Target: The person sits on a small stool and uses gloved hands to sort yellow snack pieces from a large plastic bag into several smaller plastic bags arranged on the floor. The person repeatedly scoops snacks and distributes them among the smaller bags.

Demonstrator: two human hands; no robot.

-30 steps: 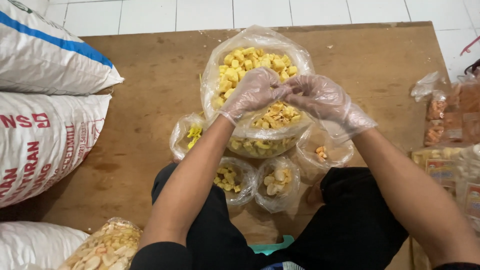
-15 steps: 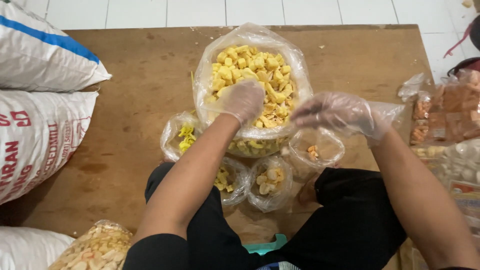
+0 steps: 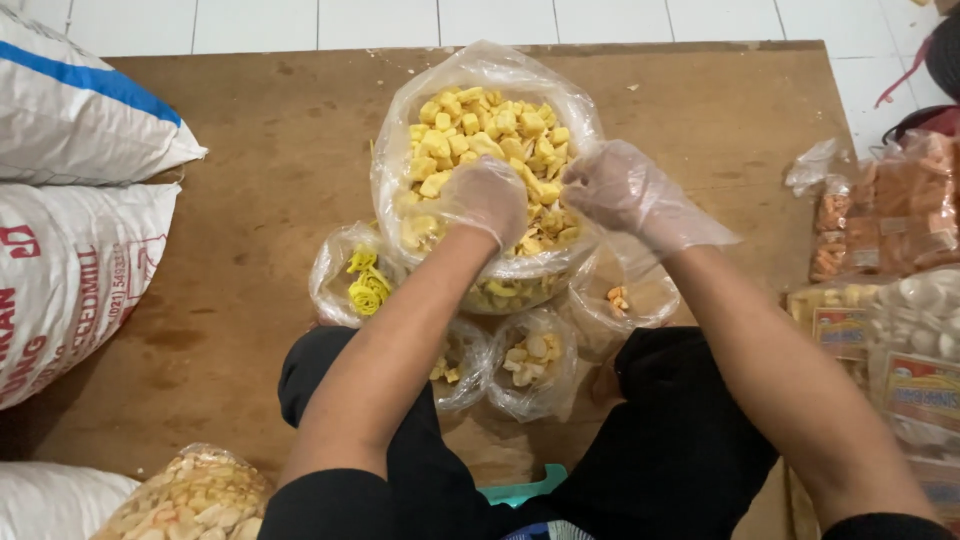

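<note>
A big clear plastic bag (image 3: 398,170) full of yellow snack pieces (image 3: 470,125) stands on a wooden board (image 3: 250,200) in front of me. My left hand (image 3: 487,200), in a clear glove, is pressed down into the pieces with its fingers curled around some. The gloved right hand (image 3: 620,190) hovers at the bag's right rim with its fingers bunched together; whether they hold anything is hidden. Below the big bag sit small clear bags: one with yellow curls (image 3: 355,285), two by my knees (image 3: 530,360), and one with a few orange bits (image 3: 625,300).
Two large white woven sacks (image 3: 70,110) lie stacked at the left edge. A bag of pale crackers (image 3: 190,495) sits at the bottom left. Packaged orange and white snacks (image 3: 890,210) pile up on the right. White floor tiles (image 3: 380,20) lie beyond the board.
My hands met above the big bag, then the right one swung out over the small bag on the right. It is now back at the big bag's rim; the left stays in the pieces.
</note>
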